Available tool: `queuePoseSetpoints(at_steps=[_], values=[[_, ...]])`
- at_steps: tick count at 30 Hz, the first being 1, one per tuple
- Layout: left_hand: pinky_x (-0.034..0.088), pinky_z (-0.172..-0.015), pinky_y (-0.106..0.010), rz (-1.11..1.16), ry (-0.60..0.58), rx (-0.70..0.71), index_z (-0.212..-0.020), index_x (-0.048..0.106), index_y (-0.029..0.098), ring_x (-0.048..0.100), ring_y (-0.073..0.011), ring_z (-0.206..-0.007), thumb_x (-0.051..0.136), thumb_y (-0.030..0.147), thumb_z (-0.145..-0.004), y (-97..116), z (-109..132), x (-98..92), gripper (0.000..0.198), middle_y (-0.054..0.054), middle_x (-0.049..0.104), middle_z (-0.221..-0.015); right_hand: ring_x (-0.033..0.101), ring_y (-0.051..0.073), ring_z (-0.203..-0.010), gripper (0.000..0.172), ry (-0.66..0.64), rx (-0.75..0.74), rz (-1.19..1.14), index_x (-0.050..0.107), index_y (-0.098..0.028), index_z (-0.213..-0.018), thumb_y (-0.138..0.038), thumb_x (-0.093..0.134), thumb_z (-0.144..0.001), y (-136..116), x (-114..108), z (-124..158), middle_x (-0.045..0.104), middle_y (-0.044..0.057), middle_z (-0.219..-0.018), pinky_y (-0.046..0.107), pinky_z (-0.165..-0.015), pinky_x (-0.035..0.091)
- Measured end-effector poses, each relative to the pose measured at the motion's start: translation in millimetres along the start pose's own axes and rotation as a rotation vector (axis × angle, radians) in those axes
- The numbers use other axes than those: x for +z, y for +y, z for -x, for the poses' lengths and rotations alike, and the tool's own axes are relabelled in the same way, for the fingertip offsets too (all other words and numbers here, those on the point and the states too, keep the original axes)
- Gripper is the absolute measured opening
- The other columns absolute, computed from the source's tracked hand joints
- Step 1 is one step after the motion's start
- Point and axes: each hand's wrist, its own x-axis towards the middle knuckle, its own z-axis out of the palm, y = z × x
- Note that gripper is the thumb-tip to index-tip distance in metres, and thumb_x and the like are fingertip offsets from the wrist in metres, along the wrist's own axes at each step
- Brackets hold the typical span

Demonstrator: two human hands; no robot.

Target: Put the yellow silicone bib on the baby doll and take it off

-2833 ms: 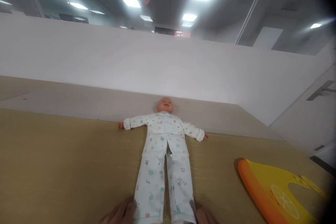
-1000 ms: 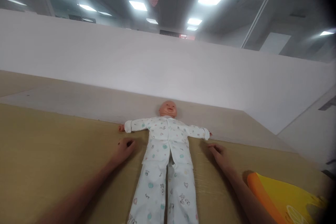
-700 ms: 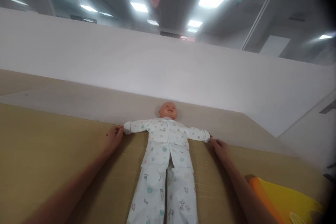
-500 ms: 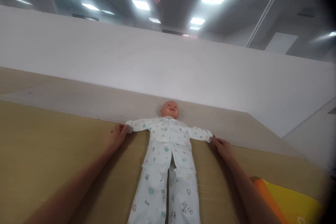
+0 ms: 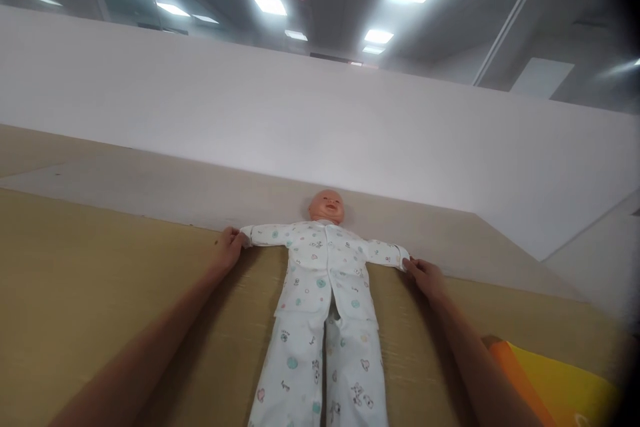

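A baby doll (image 5: 327, 207) lies on its back with its arms stretched out to both sides. It wears a white printed pajama top (image 5: 325, 273) and matching pants (image 5: 293, 373); the lower legs run out of view at the bottom. On the left, my left hand (image 5: 230, 249) pinches the cuff at the end of one sleeve (image 5: 265, 235). The opposite sleeve (image 5: 385, 253) has its cuff between the fingers of my right hand (image 5: 424, 275). Neither of the doll's own hands shows.
Beneath the doll is a tan tabletop (image 5: 125, 267) with a greyish strip (image 5: 150, 180) along the back. A white wall (image 5: 280, 120) with glass above stands behind. At the lower right lies a yellow and orange item (image 5: 560, 383), partly behind my right forearm.
Both hands keep hold of the cuffs and stay almost still. The view has tilted slightly, so the doll appears a little farther right.
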Motion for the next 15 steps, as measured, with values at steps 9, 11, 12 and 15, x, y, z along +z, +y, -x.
queuePoseSetpoints(at_steps=[9,11,12,15], values=[[0.037,-0.063,-0.029,-0.085,-0.028,0.086,-0.073,0.061,0.017,0.057,-0.0165,-0.069,0.036,0.045,-0.078,7.4,9.0,-8.0,0.038,-0.001,0.062,-0.069,0.035,0.009,-0.043,0.052,-0.181,0.081,-0.04,0.053,-0.016,-0.046,-0.064,0.055,-0.065,-5.3,-5.7,2.6,0.051,0.002,-0.046,0.025,-0.047,0.026],[0.034,-0.062,-0.03,-0.123,-0.025,0.098,-0.07,0.062,0.017,0.056,-0.0163,-0.068,0.032,0.047,-0.078,9.1,12.5,-8.1,0.043,-0.001,0.059,-0.064,0.032,0.008,-0.04,0.05,-0.21,0.107,-0.072,0.053,-0.017,-0.049,-0.065,0.055,-0.063,-5.7,-4.8,1.7,0.05,0.001,-0.047,0.025,-0.044,0.022],[0.034,-0.062,-0.031,-0.139,-0.024,0.102,-0.071,0.063,0.017,0.056,-0.0166,-0.068,0.032,0.047,-0.078,10.0,13.9,-7.8,0.044,-0.001,0.059,-0.063,0.031,0.008,-0.039,0.05,-0.215,0.12,-0.088,0.052,-0.017,-0.049,-0.065,0.056,-0.063,-5.9,-4.1,1.5,0.048,0.0,-0.045,0.024,-0.043,0.021],[0.033,-0.061,-0.032,-0.172,-0.024,0.098,-0.073,0.064,0.018,0.056,-0.0184,-0.068,0.035,0.047,-0.079,12.8,15.9,-7.5,0.041,-0.002,0.06,-0.065,0.029,0.008,-0.04,0.047,-0.185,0.143,-0.137,0.046,-0.019,-0.049,-0.062,0.059,-0.062,-6.6,-2.1,2.7,0.037,-0.004,-0.041,0.023,-0.042,0.019]])
